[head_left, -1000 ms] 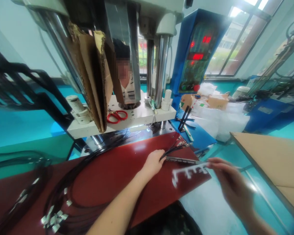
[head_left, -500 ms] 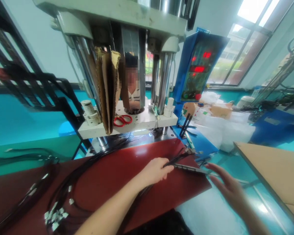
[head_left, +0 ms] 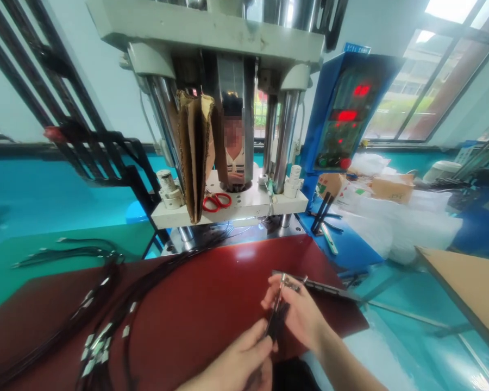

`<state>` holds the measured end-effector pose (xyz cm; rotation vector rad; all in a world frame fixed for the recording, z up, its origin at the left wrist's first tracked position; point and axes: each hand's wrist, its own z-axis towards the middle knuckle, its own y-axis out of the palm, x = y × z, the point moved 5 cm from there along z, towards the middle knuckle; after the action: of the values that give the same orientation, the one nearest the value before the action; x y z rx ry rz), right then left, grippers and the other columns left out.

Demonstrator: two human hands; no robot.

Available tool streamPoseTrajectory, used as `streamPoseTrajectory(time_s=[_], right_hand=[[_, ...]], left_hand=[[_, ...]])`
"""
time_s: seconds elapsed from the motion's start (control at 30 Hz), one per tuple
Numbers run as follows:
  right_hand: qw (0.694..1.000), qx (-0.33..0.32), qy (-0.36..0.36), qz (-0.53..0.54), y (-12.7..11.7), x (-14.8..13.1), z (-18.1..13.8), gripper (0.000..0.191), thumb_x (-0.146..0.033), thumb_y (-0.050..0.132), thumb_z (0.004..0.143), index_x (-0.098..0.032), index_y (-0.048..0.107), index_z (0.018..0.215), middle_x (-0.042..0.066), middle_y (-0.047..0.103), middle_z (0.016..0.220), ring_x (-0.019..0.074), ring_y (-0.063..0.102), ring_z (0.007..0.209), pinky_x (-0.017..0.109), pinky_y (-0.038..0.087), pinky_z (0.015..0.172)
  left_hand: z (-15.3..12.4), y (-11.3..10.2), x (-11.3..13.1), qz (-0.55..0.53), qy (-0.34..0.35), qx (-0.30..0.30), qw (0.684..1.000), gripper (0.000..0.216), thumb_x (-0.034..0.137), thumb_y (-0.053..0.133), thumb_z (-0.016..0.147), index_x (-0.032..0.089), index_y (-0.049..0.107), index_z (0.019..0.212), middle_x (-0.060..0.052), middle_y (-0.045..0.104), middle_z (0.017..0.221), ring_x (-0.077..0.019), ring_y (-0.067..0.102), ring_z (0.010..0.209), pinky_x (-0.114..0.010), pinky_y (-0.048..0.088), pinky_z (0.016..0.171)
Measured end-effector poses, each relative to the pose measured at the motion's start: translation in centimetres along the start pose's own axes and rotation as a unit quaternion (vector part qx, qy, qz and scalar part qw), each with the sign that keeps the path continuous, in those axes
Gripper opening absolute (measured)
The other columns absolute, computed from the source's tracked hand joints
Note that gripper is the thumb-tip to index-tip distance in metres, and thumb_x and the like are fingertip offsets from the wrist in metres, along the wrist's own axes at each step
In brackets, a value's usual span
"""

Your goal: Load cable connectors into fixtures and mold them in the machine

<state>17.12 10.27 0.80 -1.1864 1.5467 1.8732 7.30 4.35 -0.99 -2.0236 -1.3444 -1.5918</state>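
My left hand [head_left: 250, 350] is closed round a small bundle of black cables [head_left: 276, 323] near the front edge of the dark red tabletop [head_left: 212, 293]. Curled about the same bundle higher up, my right hand [head_left: 303, 315] has its fingers at the metal-coloured ends of the cables. Just behind the right hand lies a black slotted bar [head_left: 334, 289], along the tabletop's right side. More black cables [head_left: 146, 288] with white connectors [head_left: 98, 347] are spread over the left part of the tabletop.
A press machine [head_left: 224, 32] stands behind the tabletop, with folded cardboard [head_left: 194, 157] and red-handled scissors [head_left: 217, 202] on its plate. To its right is a blue control box [head_left: 346, 114] with red displays. A cutter knife [head_left: 329, 239] lies on a blue surface. A brown board [head_left: 464, 288] is at right.
My left hand has drawn the cables toward me, off the slotted bar's near end. My right hand has come in from the right and closed on the cable ends. The view has shifted left.
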Motion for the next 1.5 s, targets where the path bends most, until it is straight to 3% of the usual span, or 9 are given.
streamPoseTrajectory(time_s=[0.17, 0.37, 0.43, 0.5, 0.67, 0.93, 1.2, 1.4, 1.5], right_hand=[[0.989, 0.103, -0.047, -0.099, -1.4, -0.8, 0.1, 0.014, -0.031, 0.063, 0.076, -0.019, 0.060, 0.082, -0.001, 0.063, 0.068, 0.0124, 0.057, 0.062, 0.025, 0.045, 0.060], [0.987, 0.026, 0.034, -0.154, -0.7, -0.8, -0.1, 0.031, -0.038, 0.047, 0.085, -0.022, 0.053, 0.111, 0.009, 0.062, 0.105, 0.0179, 0.063, 0.075, 0.020, 0.043, 0.041], [0.991, 0.026, -0.005, -0.131, -0.9, -2.4, 0.2, 0.035, -0.030, 0.051, 0.083, -0.025, 0.048, 0.117, 0.008, 0.060, 0.110, 0.0200, 0.060, 0.093, 0.026, 0.051, 0.061], [0.983, 0.039, -0.060, -0.171, -1.0, -4.3, 0.7, 0.036, -0.026, 0.055, 0.082, -0.025, 0.048, 0.117, 0.006, 0.060, 0.111, 0.0199, 0.054, 0.104, 0.035, 0.044, 0.087], [0.920, -0.003, -0.039, -0.390, 0.2, -6.2, 2.1, 0.031, -0.039, 0.044, 0.087, -0.019, 0.059, 0.106, 0.009, 0.060, 0.112, 0.0208, 0.053, 0.105, 0.039, 0.038, 0.095], [0.894, -0.012, -0.071, -0.441, 2.1, -4.6, 1.7, 0.031, -0.038, 0.041, 0.088, -0.019, 0.061, 0.103, 0.008, 0.065, 0.101, 0.0209, 0.060, 0.094, 0.036, 0.047, 0.084], [0.902, 0.018, -0.106, -0.417, 1.7, -3.7, 1.7, 0.035, -0.039, 0.037, 0.088, -0.015, 0.062, 0.097, 0.010, 0.067, 0.092, 0.0205, 0.062, 0.088, 0.032, 0.051, 0.076], [0.908, 0.001, -0.014, -0.419, 2.0, -2.5, 1.4, 0.036, -0.042, 0.035, 0.088, -0.019, 0.059, 0.103, 0.008, 0.063, 0.104, 0.0150, 0.063, 0.057, 0.022, 0.047, 0.035], [0.906, 0.016, -0.038, -0.422, 0.4, -3.8, 1.6, 0.035, -0.037, 0.033, 0.089, -0.018, 0.055, 0.108, 0.007, 0.065, 0.100, 0.0179, 0.064, 0.080, 0.027, 0.055, 0.061]], left_hand=[[0.8, -0.1, 0.4, -0.014, 0.014, 0.031, 0.999, 0.040, 0.053, 0.051, 0.072, 0.017, 0.038, 0.084, 0.002, 0.056, 0.050, -0.0036, 0.035, 0.026, -0.014, 0.020, 0.027], [3.9, 0.0, 3.6, -0.068, 0.095, 0.069, 0.991, 0.034, 0.045, 0.053, 0.075, 0.014, 0.046, 0.085, 0.001, 0.055, 0.057, -0.0052, 0.044, 0.034, -0.016, 0.033, 0.033], [4.5, 0.0, 3.8, -0.058, 0.103, 0.066, 0.991, 0.033, 0.044, 0.054, 0.074, 0.014, 0.045, 0.084, 0.002, 0.054, 0.054, -0.0046, 0.042, 0.032, -0.015, 0.030, 0.031], [4.9, 0.1, 3.4, -0.038, 0.094, 0.071, 0.992, 0.032, 0.044, 0.054, 0.074, 0.015, 0.042, 0.084, 0.003, 0.054, 0.053, -0.0048, 0.042, 0.031, -0.014, 0.029, 0.029], [4.7, 0.4, 2.5, 0.030, 0.088, 0.106, 0.990, 0.030, 0.049, 0.038, 0.081, 0.020, 0.030, 0.087, 0.003, 0.057, 0.059, -0.0052, 0.040, 0.027, -0.014, 0.024, 0.024], [4.2, -0.1, 4.3, 0.039, 0.166, 0.171, 0.970, 0.033, 0.043, 0.040, 0.083, 0.015, 0.040, 0.101, 0.002, 0.052, 0.065, -0.0073, 0.050, 0.047, -0.020, 0.042, 0.045], [3.6, -0.1, 4.7, 0.049, 0.168, 0.128, 0.976, 0.032, 0.039, 0.049, 0.080, 0.015, 0.041, 0.100, 0.007, 0.044, 0.054, -0.0048, 0.039, 0.041, -0.017, 0.033, 0.041], [4.0, 0.0, 3.8, 0.096, 0.157, 0.167, 0.969, 0.030, 0.040, 0.039, 0.084, 0.015, 0.038, 0.100, 0.005, 0.048, 0.052, -0.0073, 0.043, 0.038, -0.019, 0.036, 0.038], [4.0, -0.4, 3.5, 0.070, 0.150, 0.162, 0.973, 0.024, 0.040, 0.037, 0.084, 0.017, 0.037, 0.092, 0.004, 0.052, 0.057, -0.0071, 0.045, 0.037, -0.017, 0.034, 0.034]])
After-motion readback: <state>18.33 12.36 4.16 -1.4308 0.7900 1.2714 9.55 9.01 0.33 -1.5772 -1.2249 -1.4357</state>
